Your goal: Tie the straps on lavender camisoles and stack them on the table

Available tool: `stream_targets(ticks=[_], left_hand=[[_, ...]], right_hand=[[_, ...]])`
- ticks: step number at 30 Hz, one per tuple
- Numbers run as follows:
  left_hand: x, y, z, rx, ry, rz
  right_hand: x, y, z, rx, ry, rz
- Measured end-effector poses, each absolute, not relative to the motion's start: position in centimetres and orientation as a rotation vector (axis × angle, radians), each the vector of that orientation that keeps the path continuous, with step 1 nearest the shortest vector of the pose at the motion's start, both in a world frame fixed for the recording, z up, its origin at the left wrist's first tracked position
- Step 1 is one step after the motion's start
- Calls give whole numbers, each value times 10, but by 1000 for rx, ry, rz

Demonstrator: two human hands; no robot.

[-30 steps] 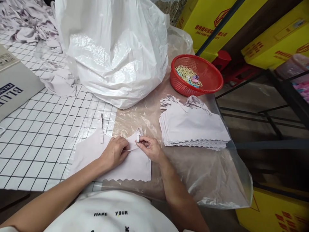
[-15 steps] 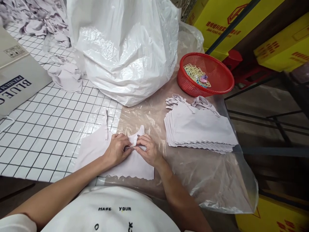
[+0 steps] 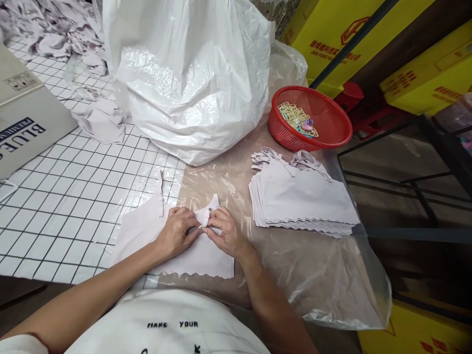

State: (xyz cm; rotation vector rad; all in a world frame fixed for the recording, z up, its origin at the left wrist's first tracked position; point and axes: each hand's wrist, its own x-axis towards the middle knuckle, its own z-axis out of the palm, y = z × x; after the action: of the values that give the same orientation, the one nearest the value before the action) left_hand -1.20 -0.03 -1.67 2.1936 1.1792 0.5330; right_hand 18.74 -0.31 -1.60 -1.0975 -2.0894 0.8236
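Pinching the upper edge of the pale garment [image 3: 217, 256] at the lower centre of the frame, your two hands sit nearly tip to tip. Your left hand [image 3: 177, 231] curls down on the cloth, its thumb and forefinger closed at the fold; your right hand [image 3: 226, 231] looks clamped on the cloth close to the narrow strap [image 3: 204, 220], though you cannot tell from this view which layer each fingertip has. The garment lies with its scalloped hem toward the bottom of the frame and its loose strap [image 3: 161, 196] pointing up, left of centre. To do this well, let the left hand act as the anchor: press only lightly, so the thin fabric neither creases nor stretches, and leave the fine work to the right fingertips. Check that the narrow strap sits flat and untwisted, since soft bands seem apt to roll under a thumb. The clear plastic sheet [image 3: 291, 268] underneath may be slippery, so small, slow movements should spare the hem from skewing. Mind where your right forearm swings, too: the neat stack [image 3: 300, 194] right of centre could easily be nudged out of line, with the red basket [image 3: 344, 118] just above it.
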Motion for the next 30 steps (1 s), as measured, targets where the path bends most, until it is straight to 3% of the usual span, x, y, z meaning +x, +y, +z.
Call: stream_targets(ticks=[30], left_hand=[[-10, -1, -23, 2234, 1179, 631]], right_hand=[[187, -3, -14, -1123, -2114, 840]])
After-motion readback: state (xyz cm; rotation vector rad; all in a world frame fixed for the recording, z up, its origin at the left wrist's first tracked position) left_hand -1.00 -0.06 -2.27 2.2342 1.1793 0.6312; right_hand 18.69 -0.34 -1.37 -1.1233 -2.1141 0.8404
